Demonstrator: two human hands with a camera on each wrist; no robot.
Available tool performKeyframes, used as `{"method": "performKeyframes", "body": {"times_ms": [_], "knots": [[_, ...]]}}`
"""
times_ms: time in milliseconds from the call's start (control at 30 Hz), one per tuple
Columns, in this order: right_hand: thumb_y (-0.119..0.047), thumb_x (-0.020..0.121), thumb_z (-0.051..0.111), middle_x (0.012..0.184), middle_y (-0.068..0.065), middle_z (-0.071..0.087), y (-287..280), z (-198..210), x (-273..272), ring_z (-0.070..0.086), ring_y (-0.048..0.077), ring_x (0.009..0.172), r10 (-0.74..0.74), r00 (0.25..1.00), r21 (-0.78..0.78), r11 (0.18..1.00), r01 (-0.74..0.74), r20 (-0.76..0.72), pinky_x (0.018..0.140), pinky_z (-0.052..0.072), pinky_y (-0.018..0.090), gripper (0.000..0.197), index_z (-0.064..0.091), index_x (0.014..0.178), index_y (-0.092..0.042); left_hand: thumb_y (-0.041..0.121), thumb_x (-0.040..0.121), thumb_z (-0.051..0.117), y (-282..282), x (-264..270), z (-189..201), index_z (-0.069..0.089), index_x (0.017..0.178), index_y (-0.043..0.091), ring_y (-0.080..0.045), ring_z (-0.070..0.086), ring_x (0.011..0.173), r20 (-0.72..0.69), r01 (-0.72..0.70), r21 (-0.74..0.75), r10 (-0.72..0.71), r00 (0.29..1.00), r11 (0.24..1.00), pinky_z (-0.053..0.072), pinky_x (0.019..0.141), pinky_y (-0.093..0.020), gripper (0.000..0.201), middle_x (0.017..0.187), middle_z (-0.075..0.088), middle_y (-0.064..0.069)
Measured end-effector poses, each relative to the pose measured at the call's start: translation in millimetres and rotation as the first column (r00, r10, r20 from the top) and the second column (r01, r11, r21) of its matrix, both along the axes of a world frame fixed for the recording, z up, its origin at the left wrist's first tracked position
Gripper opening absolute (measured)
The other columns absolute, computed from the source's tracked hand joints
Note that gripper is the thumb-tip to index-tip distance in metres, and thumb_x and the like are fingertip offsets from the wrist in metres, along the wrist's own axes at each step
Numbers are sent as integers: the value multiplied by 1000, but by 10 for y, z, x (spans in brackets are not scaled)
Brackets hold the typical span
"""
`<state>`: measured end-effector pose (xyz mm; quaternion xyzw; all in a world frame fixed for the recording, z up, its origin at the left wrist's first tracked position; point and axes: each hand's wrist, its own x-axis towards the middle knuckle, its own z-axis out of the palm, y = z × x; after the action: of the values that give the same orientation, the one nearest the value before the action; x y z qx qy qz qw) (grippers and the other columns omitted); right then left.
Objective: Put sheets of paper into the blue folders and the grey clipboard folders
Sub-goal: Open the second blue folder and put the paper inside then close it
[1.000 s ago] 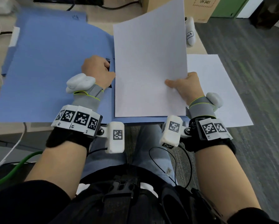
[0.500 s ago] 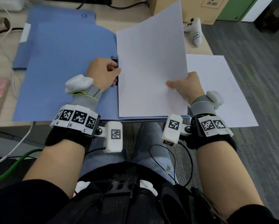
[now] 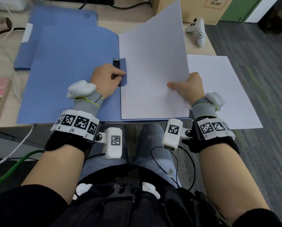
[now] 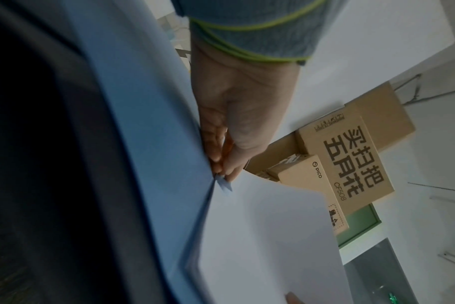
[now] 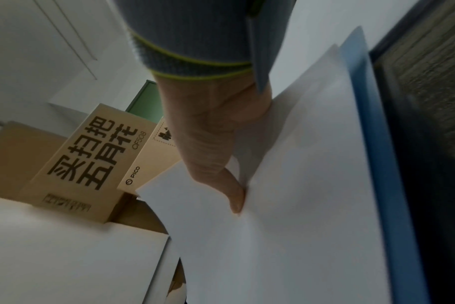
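The open folder [image 3: 68,76] lies flat on the counter [image 3: 104,15], its right half hidden under the sheet [image 3: 153,76]. The sheet's long axis runs away from the person, far end lifted. The right hand [image 3: 188,89] pinches its right edge, thumb on top. The left hand [image 3: 106,79] pinches the blue clip flap [image 3: 123,71] at the spine.

Two blue folders lie on the desk, one open [image 3: 68,76] and one beneath it [image 3: 58,15]. There are two white sheets, one held [image 3: 153,71] and one flat [image 3: 218,89]. One white controller [image 3: 196,31] and two cardboard boxes [image 4: 356,164] sit behind.
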<state>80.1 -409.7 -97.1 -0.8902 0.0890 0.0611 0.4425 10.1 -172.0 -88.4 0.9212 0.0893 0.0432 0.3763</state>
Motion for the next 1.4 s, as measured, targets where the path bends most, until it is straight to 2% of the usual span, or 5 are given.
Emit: {"method": "performKeyframes", "body": {"times_ms": [367, 767, 933, 1233, 1400], "knots": [[-42, 64, 82, 122, 8, 58, 155, 180, -66, 56, 29, 113, 44, 996, -423, 906, -8, 77, 74, 37, 32, 75, 46, 122, -11, 1, 90, 43, -17, 63, 22, 47, 107, -12, -30, 45, 96, -181, 93, 241, -50, 982, 966, 38, 84, -29, 22, 107, 48, -14], [-16, 83, 65, 149, -1, 35, 577, 266, -133, 28, 25, 138, 441, 895, -499, 793, -351, 71, 111, 27, 40, 50, 53, 132, -22, 14, 91, 46, -20, -107, 92, 58, 124, 38, -30, 22, 133, -72, 61, 435, -33, 997, 898, 20, 102, -37, 43, 147, 28, 1], [-19, 90, 54, 140, 6, 50, 1091, 338, -352, 33, 24, 137, 733, 672, -497, 625, -602, 107, 106, 36, 36, 31, 64, 120, -17, 8, 90, 45, 70, -176, 142, 63, 120, 31, -26, 18, 139, -59, 78, 328, -62, 996, 941, 15, 109, -34, 42, 150, 30, 3], [-27, 91, 52, 77, 8, 49, 1575, 500, -518, 49, 31, 84, 685, 716, -657, 479, -583, -136, 56, 32, 26, 39, 33, 61, -11, 12, 86, 50, 717, -566, 324, 61, 122, 25, -24, 21, 142, 105, -300, 291, 282, 954, 909, 18, 110, -37, 40, 143, 43, 0], [-35, 97, 42, 128, 19, 53, 1744, 552, -592, 54, 34, 115, 652, 740, -683, 467, -561, -163, 87, 42, 31, 41, 54, 115, 0, 12, 88, 45, 994, -773, 368, 42, 138, 17, -32, 30, 138, 47, -512, 282, 522, 852, 811, 27, 108, -46, 50, 148, 34, -13]]}}
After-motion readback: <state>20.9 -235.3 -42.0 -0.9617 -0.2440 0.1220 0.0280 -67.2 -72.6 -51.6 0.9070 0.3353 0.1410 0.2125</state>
